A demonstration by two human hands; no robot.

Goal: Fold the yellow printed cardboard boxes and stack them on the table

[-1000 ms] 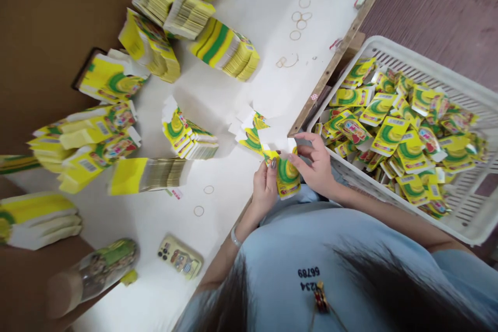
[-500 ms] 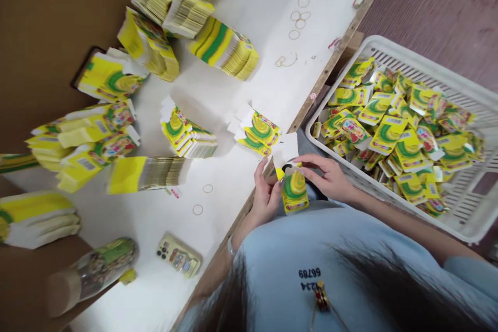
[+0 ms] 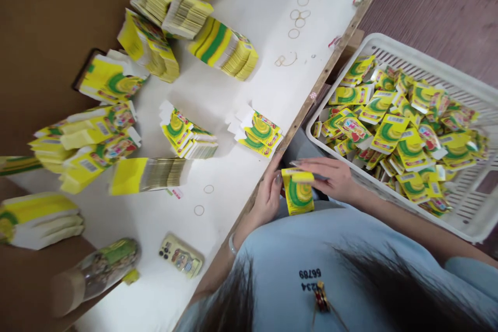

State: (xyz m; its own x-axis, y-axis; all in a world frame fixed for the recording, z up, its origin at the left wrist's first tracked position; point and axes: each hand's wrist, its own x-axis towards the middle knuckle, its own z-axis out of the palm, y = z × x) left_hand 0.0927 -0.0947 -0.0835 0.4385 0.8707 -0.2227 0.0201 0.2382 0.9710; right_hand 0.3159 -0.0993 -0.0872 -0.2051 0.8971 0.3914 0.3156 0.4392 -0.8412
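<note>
Close to my body, over my lap, is a small yellow and green carton (image 3: 299, 196) with its top flap folded down. My left hand (image 3: 268, 194) grips its left edge, thumb against the front. My right hand (image 3: 330, 176) is closed at the carton's upper right corner, fingers partly behind it. On the table edge beside my left hand lies a small stack of flat cartons (image 3: 259, 131) with white flaps. A second stack of cartons (image 3: 189, 135) stands farther left.
A white plastic basket (image 3: 379, 40) heaped with folded cartons (image 3: 389, 132) is at my right. Bundled carton stacks (image 3: 223, 49) fill the table's left and far side. A phone (image 3: 181, 255), a clear jar (image 3: 107, 264) and rubber bands (image 3: 299, 22) lie on the white table (image 3: 249, 207).
The carton's white top flap stood up before; now it is folded over and its yellow side shows. My right hand has moved slightly down and right. The stacks and basket stay put.
</note>
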